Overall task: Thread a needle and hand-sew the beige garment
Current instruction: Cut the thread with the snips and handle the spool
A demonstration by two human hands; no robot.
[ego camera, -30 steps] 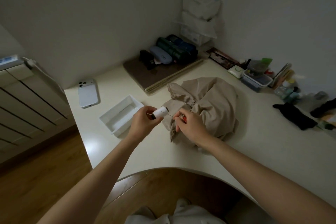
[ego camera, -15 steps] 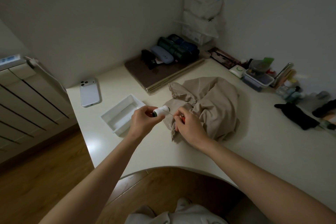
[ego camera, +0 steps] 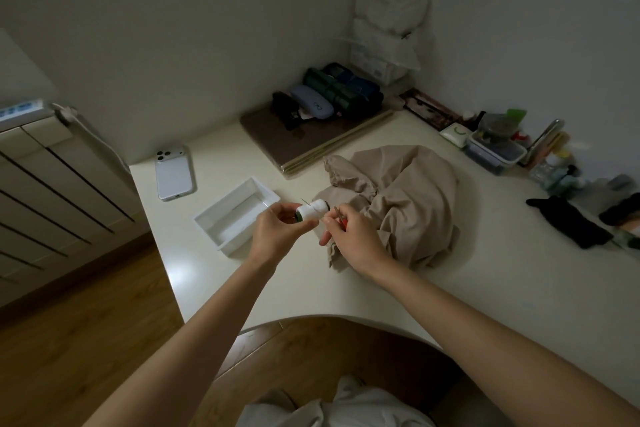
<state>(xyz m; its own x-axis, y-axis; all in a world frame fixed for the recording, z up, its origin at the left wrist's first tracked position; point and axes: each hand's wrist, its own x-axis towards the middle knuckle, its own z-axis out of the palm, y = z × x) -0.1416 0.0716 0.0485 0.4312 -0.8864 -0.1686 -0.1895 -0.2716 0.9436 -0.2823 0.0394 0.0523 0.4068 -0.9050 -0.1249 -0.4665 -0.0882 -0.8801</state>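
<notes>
**Spool and red-handled tool held over the table edge of the garment**

The left hand (ego camera: pixel 277 236) grips a white thread spool (ego camera: pixel 311 212) between thumb and curled fingers, the spool lying sideways with its dark end toward the palm. A thin dark sliver sticks up at 11 o'clock from the spool; whether it is the needle cannot be told. The right hand (ego camera: pixel 353 239), just at 3 o'clock of the spool, has its fingers closed round a small red-handled tool (ego camera: pixel 341 217) whose thin metal tip points up beside the spool. No thread between the two can be made out.

The beige garment (ego camera: pixel 408 204) lies crumpled on the white table (ego camera: pixel 485 288), under the right hand and spreading out toward 2 o'clock. At 9 o'clock of the hands sits a white tray (ego camera: pixel 225 198), and beyond it at 10 o'clock a white phone (ego camera: pixel 173 175) lies face down. At 12 o'clock a brown mat (ego camera: pixel 277 146) carries a pale blue case (ego camera: pixel 311 106). A black cloth (ego camera: pixel 571 225) lies far out at 3 o'clock.
</notes>
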